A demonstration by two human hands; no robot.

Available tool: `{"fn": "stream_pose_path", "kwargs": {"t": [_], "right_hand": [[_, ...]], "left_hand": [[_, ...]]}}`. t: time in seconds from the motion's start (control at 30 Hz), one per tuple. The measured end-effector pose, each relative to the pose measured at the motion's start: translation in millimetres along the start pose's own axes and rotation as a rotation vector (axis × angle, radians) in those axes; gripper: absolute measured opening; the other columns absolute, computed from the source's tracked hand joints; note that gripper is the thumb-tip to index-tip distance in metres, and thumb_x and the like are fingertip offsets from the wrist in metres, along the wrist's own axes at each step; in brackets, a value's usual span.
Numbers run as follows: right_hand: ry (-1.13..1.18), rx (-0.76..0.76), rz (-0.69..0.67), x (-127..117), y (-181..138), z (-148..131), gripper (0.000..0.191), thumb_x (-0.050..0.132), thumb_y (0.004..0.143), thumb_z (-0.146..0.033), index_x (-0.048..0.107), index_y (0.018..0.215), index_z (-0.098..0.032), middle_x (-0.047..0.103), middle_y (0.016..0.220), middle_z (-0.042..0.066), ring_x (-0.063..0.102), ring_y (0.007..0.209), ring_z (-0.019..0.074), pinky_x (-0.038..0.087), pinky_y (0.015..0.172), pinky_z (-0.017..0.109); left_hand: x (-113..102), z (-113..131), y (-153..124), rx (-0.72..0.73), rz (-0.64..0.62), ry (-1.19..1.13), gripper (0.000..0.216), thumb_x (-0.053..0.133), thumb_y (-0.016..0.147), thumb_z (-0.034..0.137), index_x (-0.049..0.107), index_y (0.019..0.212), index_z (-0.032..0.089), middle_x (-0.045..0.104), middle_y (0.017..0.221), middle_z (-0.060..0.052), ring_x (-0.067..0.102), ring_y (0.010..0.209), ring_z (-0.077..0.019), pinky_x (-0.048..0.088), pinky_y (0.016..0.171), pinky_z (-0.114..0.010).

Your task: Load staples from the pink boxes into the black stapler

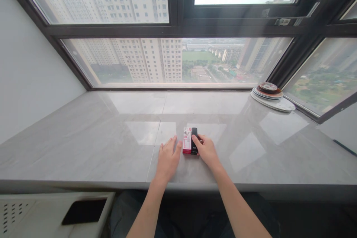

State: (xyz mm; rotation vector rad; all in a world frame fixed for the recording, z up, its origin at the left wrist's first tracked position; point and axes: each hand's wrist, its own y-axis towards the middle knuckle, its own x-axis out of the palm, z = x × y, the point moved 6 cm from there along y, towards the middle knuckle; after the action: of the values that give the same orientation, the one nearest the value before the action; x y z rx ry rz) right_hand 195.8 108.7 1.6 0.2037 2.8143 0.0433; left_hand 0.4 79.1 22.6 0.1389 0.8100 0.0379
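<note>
A small red-and-white box [186,140] lies on the grey stone window sill [97,137], close to its front edge. A slim black object [194,140] lies right beside it, touching its right side. My left hand [169,158] rests flat on the sill just left of the box, fingers stretched out, thumb near the box's lower corner. My right hand [205,150] is on the right side, fingers curled against the black object with the thumb on its upper part.
A stack of round plates [272,96] sits at the far right corner by the window. Large windows [173,59] run along the back of the sill. A white unit with a dark slot [83,211] stands below the sill at lower left.
</note>
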Motion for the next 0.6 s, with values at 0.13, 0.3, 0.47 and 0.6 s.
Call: {"fn": "stream_pose_path", "kwargs": {"t": [0.13, 0.3, 0.47, 0.6], "right_hand": [[-0.094, -0.131, 0.106, 29, -2, -20, 0.047, 0.048, 0.098, -0.058, 0.076, 0.106, -0.021, 0.072, 0.094, 0.009, 0.065, 0.078, 0.0226, 0.052, 0.065, 0.03], [-0.163, -0.141, 0.154, -11, -4, -9, 0.05, 0.048, 0.098, -0.06, 0.077, 0.101, -0.02, 0.072, 0.092, 0.009, 0.064, 0.076, 0.0222, 0.051, 0.074, 0.034], [-0.091, -0.021, 0.172, -52, -14, 17, 0.061, 0.054, 0.092, -0.068, 0.075, 0.115, -0.016, 0.074, 0.091, 0.009, 0.063, 0.075, 0.0233, 0.051, 0.07, 0.034], [-0.089, -0.048, 0.202, -56, -20, 15, 0.058, 0.056, 0.093, -0.066, 0.076, 0.114, -0.016, 0.074, 0.095, 0.009, 0.063, 0.078, 0.0225, 0.05, 0.075, 0.033]], "left_hand": [[-5, 13, 8, -0.084, 0.091, 0.07, 0.062, 0.043, 0.101, 0.058, 0.047, 0.151, 0.021, 0.059, 0.147, -0.013, 0.053, 0.137, -0.029, 0.035, 0.116, -0.044], [-3, 28, 8, -0.046, 0.193, 0.287, 0.068, 0.063, 0.09, 0.046, 0.046, 0.15, 0.02, 0.062, 0.131, -0.015, 0.059, 0.121, -0.0332, 0.045, 0.097, -0.042], [-12, 12, 12, -0.039, 0.214, 0.283, 0.054, 0.058, 0.094, 0.047, 0.054, 0.141, 0.021, 0.062, 0.117, -0.012, 0.063, 0.107, -0.0283, 0.046, 0.092, -0.038], [-37, -17, 34, -0.055, 0.27, 0.297, 0.054, 0.059, 0.093, 0.048, 0.057, 0.138, 0.02, 0.063, 0.118, -0.012, 0.063, 0.108, -0.0285, 0.047, 0.093, -0.037]]}}
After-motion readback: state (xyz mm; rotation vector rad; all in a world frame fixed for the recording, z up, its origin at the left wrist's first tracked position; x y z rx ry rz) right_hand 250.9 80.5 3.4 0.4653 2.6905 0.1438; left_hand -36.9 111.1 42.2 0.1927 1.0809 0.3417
